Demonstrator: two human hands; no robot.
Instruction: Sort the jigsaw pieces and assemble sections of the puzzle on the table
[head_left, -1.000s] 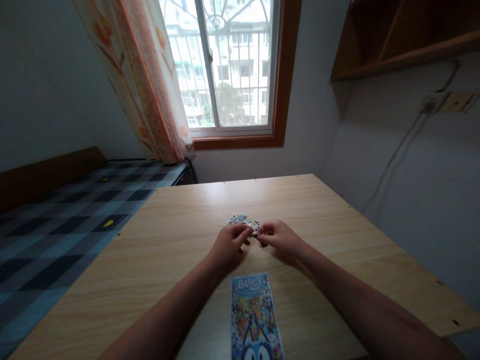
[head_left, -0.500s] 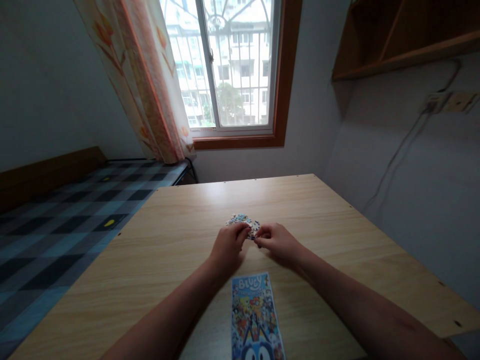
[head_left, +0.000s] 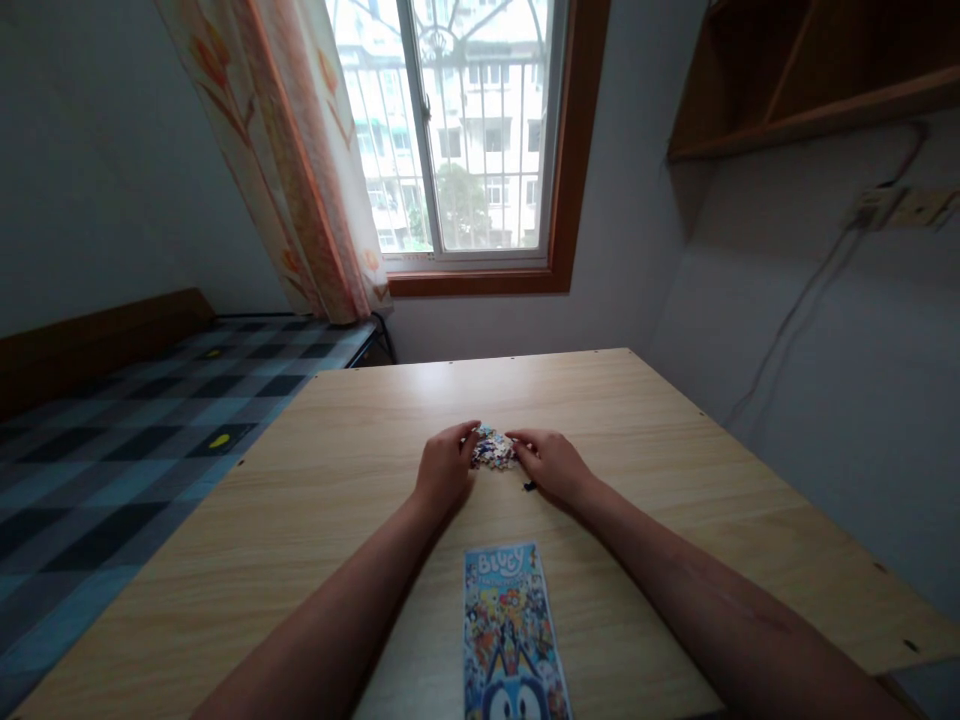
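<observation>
Picture sheet: bottom centre of the frame, flat on the pale wood tabletop between bare forearms; lettered "BLUEY" across the top, with a blue cartoon head cut off by the frame's lower edge.
Dark piece: just right of centre, small, lying apart from the pile and close beneath the right fingers; contact with them too small to tell.
Left hand: just left of centre, grip curved around the pile's left side, fingertips at its edge; impossible to tell whether pinching a piece.
Right hand: right of centre, grip bent inward against the pile's right side; likewise impossible to tell whether grasping or merely resting there.
Puzzle pieces: centre of the frame, heaped between both hands on the tabletop, pale and multicoloured.
Handling: probably very light, thin and stiff, like card; likely to slide easily on the smooth wood and to scatter if pushed hard; knobs perhaps prone to bending.
Where to hold: single pieces best pinched by opposite edges; heap best cupped from both sides, low down.
Checked bed: left of the frame.
Window: upper centre, bright, with a floral curtain to its left.
</observation>
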